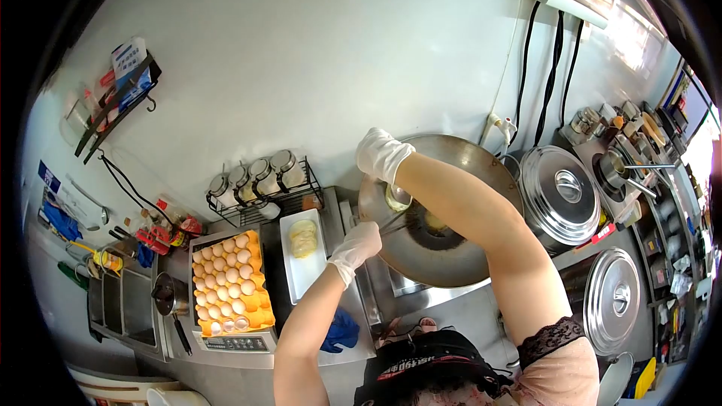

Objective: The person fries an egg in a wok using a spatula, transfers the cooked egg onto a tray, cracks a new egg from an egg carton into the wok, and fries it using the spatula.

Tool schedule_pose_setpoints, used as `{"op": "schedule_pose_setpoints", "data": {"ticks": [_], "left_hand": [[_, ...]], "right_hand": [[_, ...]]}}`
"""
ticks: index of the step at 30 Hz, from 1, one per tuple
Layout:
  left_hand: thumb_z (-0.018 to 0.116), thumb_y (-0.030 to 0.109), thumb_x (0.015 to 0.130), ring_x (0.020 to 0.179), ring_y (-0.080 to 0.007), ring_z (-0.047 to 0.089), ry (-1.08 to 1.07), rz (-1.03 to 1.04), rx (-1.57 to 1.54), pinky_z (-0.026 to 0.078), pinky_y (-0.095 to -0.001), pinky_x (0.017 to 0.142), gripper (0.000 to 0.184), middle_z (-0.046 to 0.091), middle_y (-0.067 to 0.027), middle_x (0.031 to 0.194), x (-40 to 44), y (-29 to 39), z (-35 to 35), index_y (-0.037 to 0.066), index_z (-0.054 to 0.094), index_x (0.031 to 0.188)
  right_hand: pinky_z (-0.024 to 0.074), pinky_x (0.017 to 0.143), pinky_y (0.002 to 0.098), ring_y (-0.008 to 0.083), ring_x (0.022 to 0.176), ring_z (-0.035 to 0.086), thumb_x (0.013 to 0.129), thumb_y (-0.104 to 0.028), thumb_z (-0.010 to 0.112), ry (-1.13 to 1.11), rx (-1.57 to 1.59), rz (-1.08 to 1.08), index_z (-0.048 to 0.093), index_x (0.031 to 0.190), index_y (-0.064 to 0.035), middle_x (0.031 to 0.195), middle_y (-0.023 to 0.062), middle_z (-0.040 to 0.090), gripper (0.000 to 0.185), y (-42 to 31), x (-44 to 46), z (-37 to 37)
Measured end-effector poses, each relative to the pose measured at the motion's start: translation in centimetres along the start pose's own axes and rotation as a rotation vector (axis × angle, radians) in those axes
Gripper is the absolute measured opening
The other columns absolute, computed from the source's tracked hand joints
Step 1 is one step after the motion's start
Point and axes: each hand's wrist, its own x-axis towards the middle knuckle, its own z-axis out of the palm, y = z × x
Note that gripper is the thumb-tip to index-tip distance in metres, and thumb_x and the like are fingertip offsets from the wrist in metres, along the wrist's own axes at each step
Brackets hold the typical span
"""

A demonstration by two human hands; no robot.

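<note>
My left hand (356, 249), in a white glove, is closed around a thin dark handle that reaches over the left rim of a wide metal wok (481, 256). My right hand (383, 156), also gloved, is held above the wok's upper left rim with its fingers curled; what it grips, if anything, is hidden. Below it, inside the wok, is a small round ladle-like bowl (398, 197) with something pale in it. Dark liquid and a yellowish piece (434, 221) lie at the wok's bottom, partly behind my right forearm.
Left of the wok, a white tray (302, 280) holds pale rounds, beside an orange carton (259, 319) of eggs. A wire rack (241, 214) of jars stands behind. Lidded pots (560, 195) stand to the right, with a shelf of containers beyond.
</note>
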Motion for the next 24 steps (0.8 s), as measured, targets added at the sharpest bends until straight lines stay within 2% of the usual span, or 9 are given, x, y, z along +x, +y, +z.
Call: {"op": "schedule_pose_setpoints", "data": {"ticks": [11,20,24], "left_hand": [[0.054,0.007,0.079,0.096,-0.0414,0.064,0.038,-0.026,0.039,0.052,-0.0453,0.084,0.024,0.066,-0.0277,0.098,1.4,-0.5,0.2,-0.004,0.069,0.093],[0.054,0.007,0.078,0.095,-0.0413,0.064,0.040,0.029,0.033,0.052,-0.0441,0.083,0.023,0.066,-0.0279,0.096,2.2,0.0,0.2,-0.003,0.070,0.091],[0.056,0.009,0.080,0.095,-0.0399,0.066,0.048,-0.046,0.060,0.053,-0.0445,0.082,0.023,0.067,-0.0263,0.098,1.0,1.3,-1.8,-0.001,0.071,0.094]], "right_hand": [[0.0502,0.060,0.0416,0.0250,0.069,0.066,0.072,-0.026,0.072,0.027,0.128,0.003,0.072,0.071,-0.0100,0.069,0.0058,0.067,0.016,1.4,1.1,1.5],[0.0524,0.061,0.0421,0.0254,0.072,0.068,0.074,-0.026,0.072,0.059,0.176,0.011,0.074,0.074,-0.0107,0.072,0.0067,0.069,0.016,2.0,1.5,2.4],[0.0534,0.061,0.0423,0.0255,0.074,0.069,0.074,-0.027,0.073,0.082,0.194,0.017,0.074,0.075,-0.0110,0.074,0.0070,0.070,0.016,2.3,1.7,3.0]]}}
